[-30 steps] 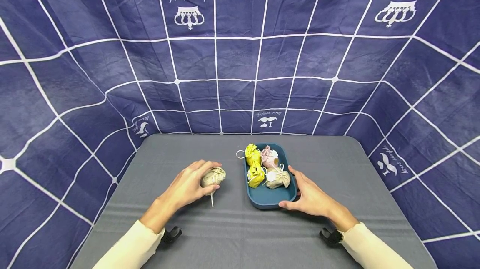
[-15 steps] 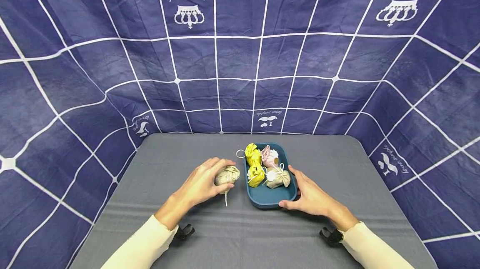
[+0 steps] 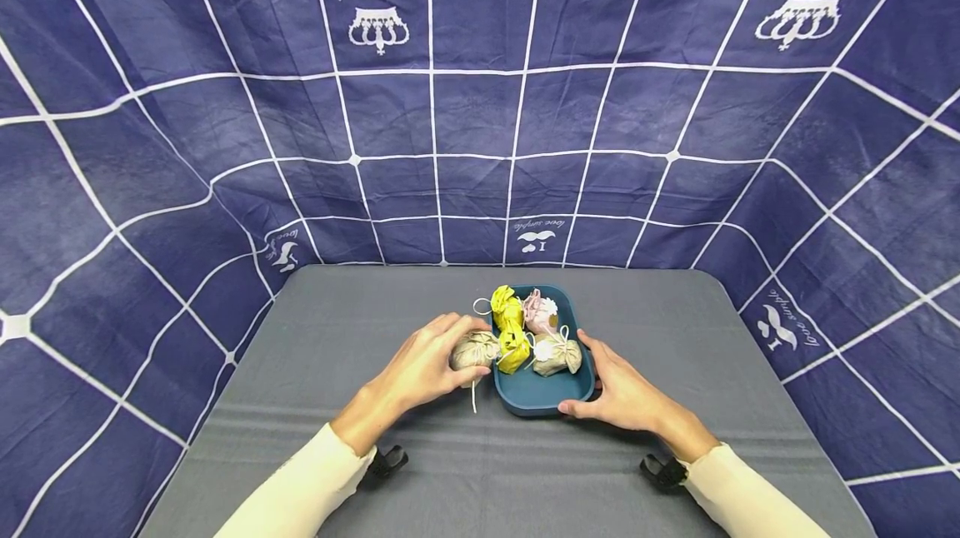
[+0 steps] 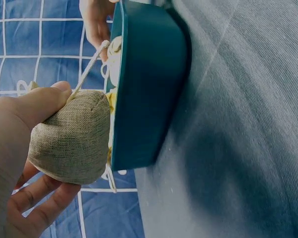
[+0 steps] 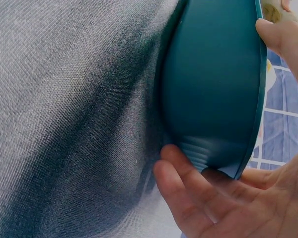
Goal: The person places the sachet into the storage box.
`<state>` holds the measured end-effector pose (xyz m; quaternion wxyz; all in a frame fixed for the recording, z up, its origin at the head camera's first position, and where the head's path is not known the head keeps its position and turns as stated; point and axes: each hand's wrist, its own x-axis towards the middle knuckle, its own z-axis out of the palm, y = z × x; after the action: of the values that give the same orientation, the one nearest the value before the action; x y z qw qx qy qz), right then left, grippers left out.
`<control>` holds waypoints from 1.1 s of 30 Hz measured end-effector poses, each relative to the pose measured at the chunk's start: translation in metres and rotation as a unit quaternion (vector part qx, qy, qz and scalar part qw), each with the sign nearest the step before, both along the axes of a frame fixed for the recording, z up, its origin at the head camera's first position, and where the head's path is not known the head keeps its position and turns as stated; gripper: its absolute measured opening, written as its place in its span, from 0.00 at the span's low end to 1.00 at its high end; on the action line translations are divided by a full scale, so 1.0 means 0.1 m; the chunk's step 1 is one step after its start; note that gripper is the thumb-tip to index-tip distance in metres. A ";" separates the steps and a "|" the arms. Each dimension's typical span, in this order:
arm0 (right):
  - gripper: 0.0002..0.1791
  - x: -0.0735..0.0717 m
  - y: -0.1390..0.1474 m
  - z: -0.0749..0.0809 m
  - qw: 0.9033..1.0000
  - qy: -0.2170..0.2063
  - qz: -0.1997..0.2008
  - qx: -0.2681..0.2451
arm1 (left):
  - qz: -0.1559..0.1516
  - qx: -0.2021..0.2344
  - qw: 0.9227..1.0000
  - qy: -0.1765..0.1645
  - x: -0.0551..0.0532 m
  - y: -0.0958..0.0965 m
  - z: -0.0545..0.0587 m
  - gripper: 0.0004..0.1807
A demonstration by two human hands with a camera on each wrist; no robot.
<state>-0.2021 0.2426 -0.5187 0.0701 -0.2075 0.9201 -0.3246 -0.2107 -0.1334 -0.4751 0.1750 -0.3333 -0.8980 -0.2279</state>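
My left hand [image 3: 431, 361] grips a round beige cloth pouch [image 3: 476, 350] with a cord hanging from it. In the left wrist view, thumb and fingers wrap the pouch [image 4: 72, 139], level with the box's rim. My right hand [image 3: 622, 386] holds the right side of a blue box [image 3: 536, 405], thumb on the near rim and fingers along the wall, as the right wrist view also shows. Inside the box lie two yellow pouches [image 3: 513, 352], a pink pouch [image 3: 537, 313] and another beige pouch [image 3: 558, 356] with a bow. My left fingertips partly cover the box's left rim.
The box stands on a grey cloth-covered table [image 3: 360, 296]. A dark blue curtain [image 3: 472, 122] with white grid lines hangs at the back and sides. The near end of the box's floor shows bare. A white cord loop [image 3: 482, 306] sticks out over the left rim.
My left hand has moved right with the beige pouch, from the table left of the box up to its left rim. The right hand and the box have stayed put.
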 end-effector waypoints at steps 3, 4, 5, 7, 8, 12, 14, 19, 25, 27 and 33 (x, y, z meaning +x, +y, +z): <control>0.73 0.00 0.00 0.00 1.000 -0.001 0.000 -0.003 | -0.008 0.004 1.000 -0.001 0.00 0.05 0.00 0.33; 0.73 0.00 0.00 0.00 1.000 -0.001 0.000 -0.005 | -0.012 0.006 1.000 -0.002 0.00 0.06 0.00 0.33; 0.73 0.00 0.00 -0.01 1.000 -0.001 0.000 -0.005 | -0.014 0.006 1.000 -0.004 0.00 0.08 0.01 0.33; 0.73 0.00 0.01 -0.01 1.000 -0.001 0.000 -0.006 | -0.016 0.007 1.000 -0.008 0.00 0.11 0.01 0.33; 0.73 0.00 0.01 -0.02 1.000 -0.001 0.000 -0.006 | -0.016 0.007 1.000 -0.009 0.00 0.13 0.01 0.33; 0.74 0.00 0.01 -0.02 1.000 0.002 0.001 -0.001 | -0.014 0.008 1.000 -0.012 0.01 0.19 0.02 0.33; 0.74 0.00 0.01 -0.03 1.000 0.003 0.000 0.001 | -0.014 0.008 1.000 -0.013 0.01 0.21 0.03 0.33; 0.74 -0.01 0.02 -0.03 1.000 0.007 0.000 0.004 | -0.018 0.010 1.000 -0.015 0.00 0.28 0.04 0.32; 0.74 -0.01 0.01 -0.02 1.000 0.005 0.000 0.000 | -0.028 0.022 0.999 -0.015 0.00 0.39 0.05 0.33; 0.74 -0.01 0.01 -0.02 1.000 0.004 -0.001 0.001 | -0.032 0.024 0.999 -0.014 0.00 0.43 0.05 0.33; 0.73 -0.01 0.01 -0.01 1.000 0.001 -0.002 0.004 | -0.040 0.024 0.999 -0.022 0.00 0.54 0.05 0.34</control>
<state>-0.2031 0.2431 -0.5199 0.0693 -0.2058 0.9218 -0.3210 -0.2102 -0.0794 -0.4697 0.1537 -0.3593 -0.8818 -0.2639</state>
